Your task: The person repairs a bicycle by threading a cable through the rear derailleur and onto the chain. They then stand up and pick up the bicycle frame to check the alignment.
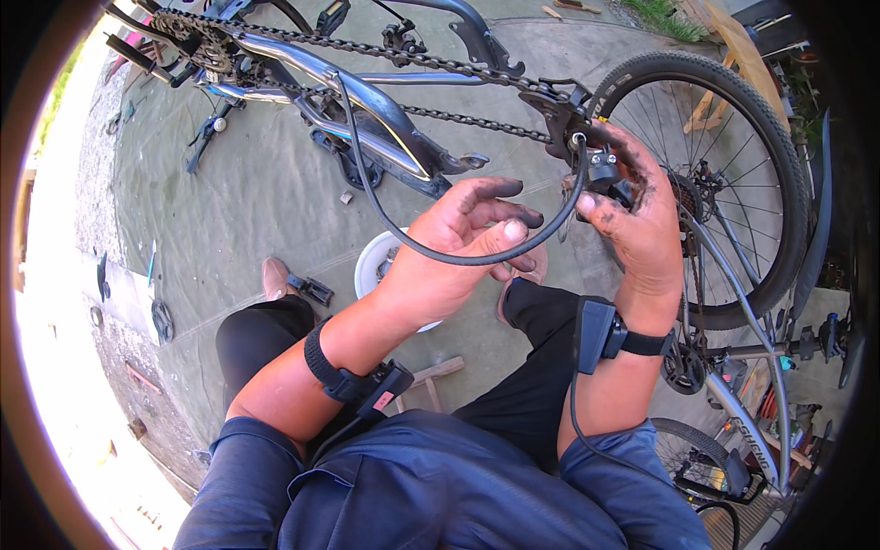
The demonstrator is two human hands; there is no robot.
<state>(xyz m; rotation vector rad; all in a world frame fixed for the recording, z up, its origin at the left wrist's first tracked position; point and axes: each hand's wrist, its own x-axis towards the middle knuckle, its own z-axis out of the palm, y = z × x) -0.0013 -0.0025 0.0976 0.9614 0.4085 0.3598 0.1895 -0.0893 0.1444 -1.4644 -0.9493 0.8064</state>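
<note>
My right hand (646, 206) is closed around a black rear derailleur (601, 170), its thumb pressed against the near side and its other fingers partly hidden behind. A chain (486, 73) runs from the derailleur to the crank end at the upper left. One end of a black cable housing (367, 187) meets the derailleur, and the other meets the bicycle frame (390, 117). The housing's loop crosses in front of my left hand (458, 229). That hand is open beneath the loop, grimy fingers curled loosely, thumb apart from them.
A white bowl (363, 266) stands on the ground below my left forearm. To the right are a large bicycle wheel (796, 183) and a grey bicycle frame (738, 417). A loose pedal (312, 290) lies beside my left shoe, and other parts lie scattered on the green sheet (247, 220).
</note>
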